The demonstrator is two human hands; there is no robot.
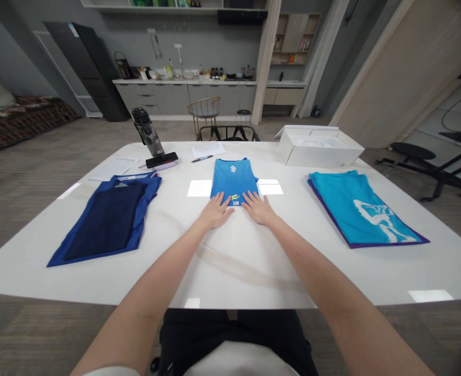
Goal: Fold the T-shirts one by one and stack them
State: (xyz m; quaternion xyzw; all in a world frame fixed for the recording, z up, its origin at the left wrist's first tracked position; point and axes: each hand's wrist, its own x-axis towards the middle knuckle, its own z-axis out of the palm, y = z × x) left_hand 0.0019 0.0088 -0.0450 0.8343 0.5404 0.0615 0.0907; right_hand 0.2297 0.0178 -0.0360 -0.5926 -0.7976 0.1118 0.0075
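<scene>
Outward from the hands, I get plenty of white table, with other things set well apart from where the fingers rest. Off to the left of the grip lies a folded navy garment on top of a blue garment; off to the right, a folded turquoise shirt with a white figure print covers most of a purple garment. Beyond the fingertips I make out a printed sheet and a pen, a bottle farther left and a white box farther right. Straight ahead of my palms sits the folded blue shirt, flat on the table. Both the left hand and the right hand are spread flat, fingers apart, fingertips pressing on its near edge, clamped on nothing.
</scene>
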